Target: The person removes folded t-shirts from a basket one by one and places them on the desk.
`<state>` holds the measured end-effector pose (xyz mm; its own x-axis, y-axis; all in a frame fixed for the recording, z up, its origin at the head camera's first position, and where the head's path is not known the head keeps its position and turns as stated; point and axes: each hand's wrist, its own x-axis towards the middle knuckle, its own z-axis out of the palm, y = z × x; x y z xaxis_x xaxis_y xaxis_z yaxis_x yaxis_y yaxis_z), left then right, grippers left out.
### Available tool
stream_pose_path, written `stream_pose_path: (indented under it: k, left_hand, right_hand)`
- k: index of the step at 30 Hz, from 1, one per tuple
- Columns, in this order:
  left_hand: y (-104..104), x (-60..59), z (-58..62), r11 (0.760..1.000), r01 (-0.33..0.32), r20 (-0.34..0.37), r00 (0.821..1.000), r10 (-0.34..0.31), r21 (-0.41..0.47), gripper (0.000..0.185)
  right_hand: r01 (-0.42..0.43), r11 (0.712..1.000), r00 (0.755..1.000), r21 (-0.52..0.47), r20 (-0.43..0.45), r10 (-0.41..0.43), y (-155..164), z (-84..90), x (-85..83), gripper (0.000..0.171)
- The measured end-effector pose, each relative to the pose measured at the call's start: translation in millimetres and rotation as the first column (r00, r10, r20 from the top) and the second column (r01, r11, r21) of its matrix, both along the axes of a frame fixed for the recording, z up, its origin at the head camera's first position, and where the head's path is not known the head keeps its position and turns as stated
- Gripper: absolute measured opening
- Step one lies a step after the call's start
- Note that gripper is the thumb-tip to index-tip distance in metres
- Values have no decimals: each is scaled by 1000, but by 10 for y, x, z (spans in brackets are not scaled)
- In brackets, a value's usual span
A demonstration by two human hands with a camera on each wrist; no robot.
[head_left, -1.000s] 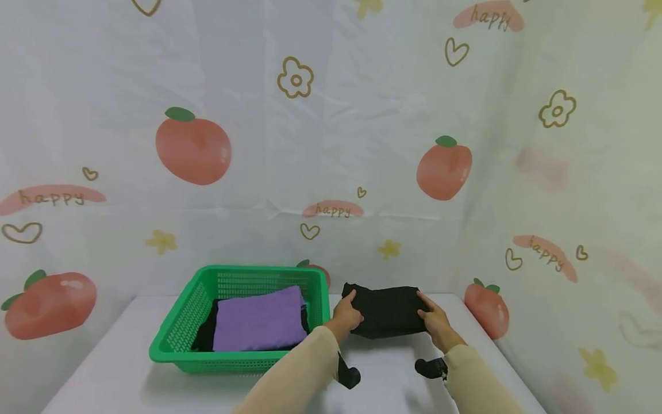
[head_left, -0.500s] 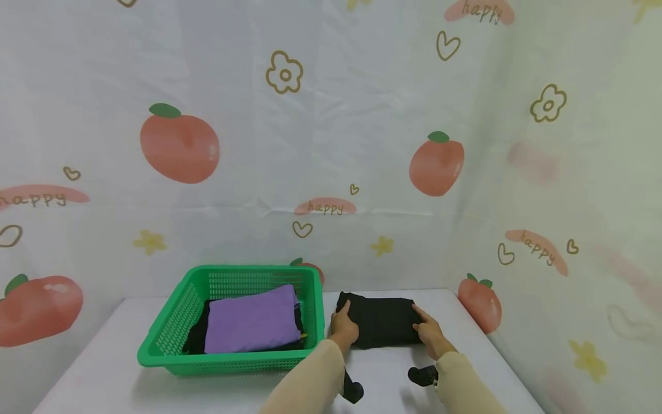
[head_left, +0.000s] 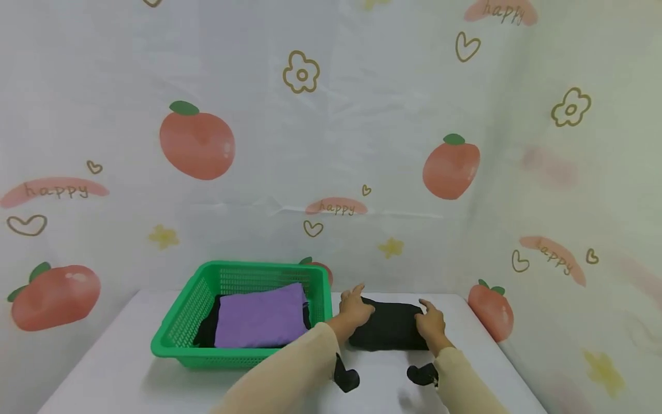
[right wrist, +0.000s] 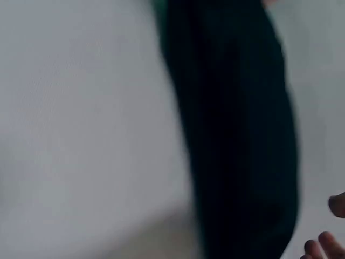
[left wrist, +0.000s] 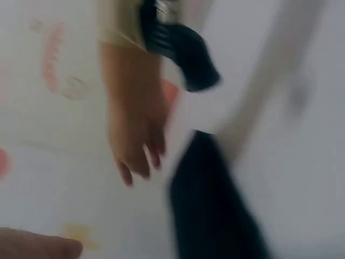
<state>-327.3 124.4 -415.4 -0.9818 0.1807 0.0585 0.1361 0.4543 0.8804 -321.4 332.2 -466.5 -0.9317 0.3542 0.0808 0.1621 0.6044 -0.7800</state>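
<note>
A folded black cloth lies on the white table, just right of a green basket. My left hand rests on the cloth's left end with its fingers spread. At the right end my right hand touches the cloth with relaxed fingers. The blurred left wrist view shows the right hand with straight fingers beside the black cloth. In the right wrist view the black cloth fills the middle, with fingertips at the bottom right.
The green basket holds a folded purple cloth on top of a dark one. A printed curtain closes off the back and right side. Bare white table lies left of and in front of the basket.
Both hands have let go of the cloth's ends and shifted up onto its top, with fingers now loose. The cloth stays flat on the table.
</note>
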Motion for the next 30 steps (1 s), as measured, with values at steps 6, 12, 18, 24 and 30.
stream_pose_path:
  k: [6,12,18,24,30]
  left_hand:
    - [-755,46,515,940,-46,-642,741,-195,-338,30]
    - [-1641,66,530,896,-258,-675,736,-60,-360,31]
    - [-2263,21,161,909,-257,-416,903,104,-329,39]
    - [-2551,-41,-170,920,-244,-247,954,171,-307,53]
    - [-2712,-155,-332,931,-232,-38,972,231,-281,73]
  right_hand:
    - [-129,986,947,-110,-307,89,-717,454,-28,47]
    - [-384,910,884,-155,-346,314,-1455,642,65,50]
    - [-551,797,828,-247,-282,485,-1900,466,94,55]
    - [-556,788,831,-264,-160,533,-2202,247,58,62]
    - [-526,818,841,-231,1,541,-2464,131,-42,72]
